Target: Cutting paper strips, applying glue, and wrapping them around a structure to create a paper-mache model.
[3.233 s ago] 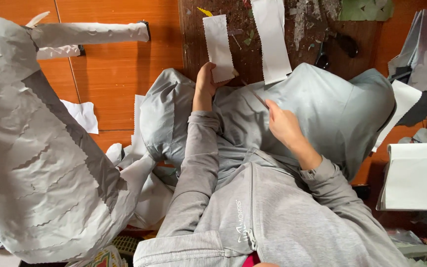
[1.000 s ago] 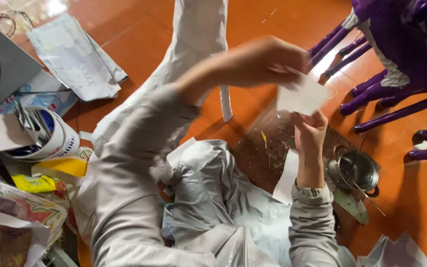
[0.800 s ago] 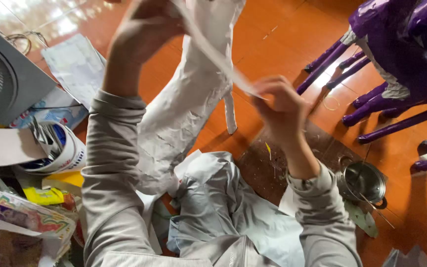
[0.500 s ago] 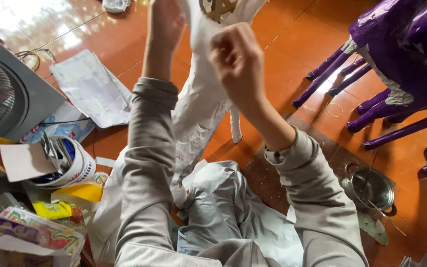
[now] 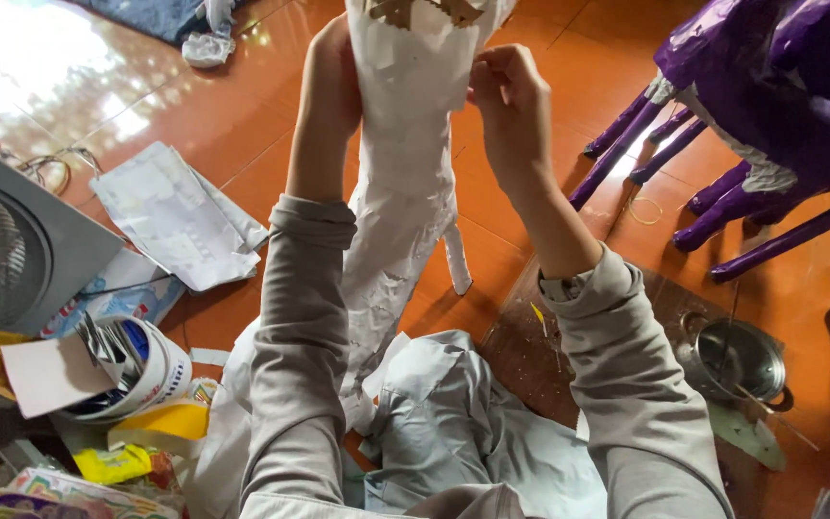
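The tall white paper-covered figure (image 5: 405,192) stands on the orange floor (image 5: 242,144), pinched between left hand (image 5: 330,82) and right hand (image 5: 509,96), each closed on its paper skin. Pressing unevenly could tear or tip it. The metal pot (image 5: 737,358) holds a stick; the white tub (image 5: 132,370) holds paper scraps.

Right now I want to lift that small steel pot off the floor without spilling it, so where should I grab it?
Probably by the small dark side handle at the lower right of the steel pot, coming from the right. A thin stick lies across the open top and the wooden board crowds its left, so a grip from above or from the left looks awkward. What it holds cannot be seen.
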